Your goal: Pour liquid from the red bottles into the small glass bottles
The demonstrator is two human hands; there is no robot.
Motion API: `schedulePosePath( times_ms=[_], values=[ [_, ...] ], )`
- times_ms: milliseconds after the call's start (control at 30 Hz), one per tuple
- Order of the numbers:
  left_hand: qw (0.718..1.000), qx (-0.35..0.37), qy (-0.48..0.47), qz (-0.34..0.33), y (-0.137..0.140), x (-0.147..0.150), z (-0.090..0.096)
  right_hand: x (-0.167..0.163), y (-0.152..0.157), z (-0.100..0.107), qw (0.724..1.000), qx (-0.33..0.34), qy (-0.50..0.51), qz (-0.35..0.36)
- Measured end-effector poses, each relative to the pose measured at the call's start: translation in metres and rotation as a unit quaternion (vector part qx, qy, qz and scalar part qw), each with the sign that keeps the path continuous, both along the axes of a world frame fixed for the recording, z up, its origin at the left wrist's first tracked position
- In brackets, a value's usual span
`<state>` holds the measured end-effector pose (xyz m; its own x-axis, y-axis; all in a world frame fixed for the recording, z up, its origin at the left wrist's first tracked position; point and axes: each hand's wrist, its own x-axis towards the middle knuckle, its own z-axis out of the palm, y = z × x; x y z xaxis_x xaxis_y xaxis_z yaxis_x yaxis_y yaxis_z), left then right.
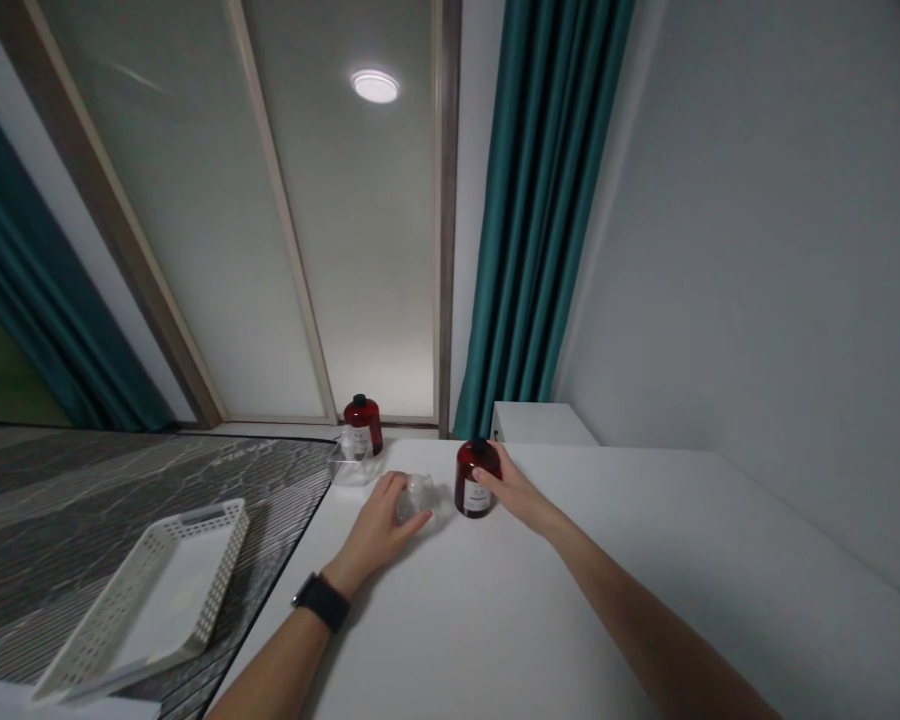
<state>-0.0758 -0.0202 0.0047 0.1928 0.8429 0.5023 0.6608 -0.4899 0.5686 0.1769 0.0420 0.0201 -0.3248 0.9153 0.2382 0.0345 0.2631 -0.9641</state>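
Observation:
My right hand (511, 485) is closed round the right side of a dark red bottle (474, 482) with a black cap and a white label. The bottle stands upright on the white table (495, 610). To its left, my left hand (390, 515) has its thumb and fingers curved round a small clear, transparent object (418, 497); its exact kind is hard to make out. Farther back on the left stands a second dark red bottle (364, 424), partly behind a clear tray (354, 468) that has another clear item in it.
A white perforated basket (221, 600) lies on the grey patterned surface (285, 480) left of the table. Behind the table's far edge is a white cabinet (544, 424), beside a teal curtain (547, 220). Frosted sliding doors (360, 250) rise at the back, and a wall borders the right.

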Motion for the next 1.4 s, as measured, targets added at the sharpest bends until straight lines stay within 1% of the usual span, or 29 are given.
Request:
schedulePosePath(
  times_ms=[100, 167, 233, 333, 500, 600, 833, 1033, 1200, 1400],
  values=[
    [1.0, -0.007, 0.0, -0.021, 0.0, 0.001, -0.001, 0.012, -0.019, 0.0, 1.0, 0.0, 0.009, 0.018],
    [0.999, -0.01, 0.001, -0.036, -0.001, 0.002, -0.001, 0.017, -0.03, -0.003, 0.999, -0.012, 0.032, 0.033],
    [0.999, -0.014, -0.001, -0.047, -0.002, 0.004, 0.0, 0.018, -0.038, -0.008, 0.998, -0.011, 0.053, 0.015],
    [0.998, -0.024, -0.004, -0.059, -0.004, 0.008, 0.002, 0.014, -0.043, -0.014, 0.998, 0.021, 0.056, -0.023],
    [0.996, -0.044, -0.005, -0.073, -0.009, 0.013, 0.007, 0.01, -0.046, -0.021, 0.995, 0.059, 0.028, -0.076],
    [0.996, -0.044, -0.002, -0.08, -0.013, 0.015, 0.01, 0.011, -0.048, -0.023, 0.993, 0.072, 0.014, -0.095],
    [0.993, -0.022, 0.014, -0.115, -0.017, 0.019, 0.011, 0.014, -0.049, -0.032, 0.983, 0.059, -0.015, -0.174],
    [0.988, -0.026, 0.016, -0.149, -0.023, 0.028, 0.012, 0.021, -0.038, -0.038, 0.982, 0.049, -0.013, -0.184],
    [0.984, -0.019, 0.005, -0.178, -0.025, 0.035, 0.008, 0.028, -0.033, -0.04, 0.984, 0.035, -0.006, -0.177],
    [0.984, -0.021, 0.001, -0.178, -0.025, 0.039, 0.009, 0.029, -0.037, -0.036, 0.986, 0.028, 0.01, -0.162]
  ],
)
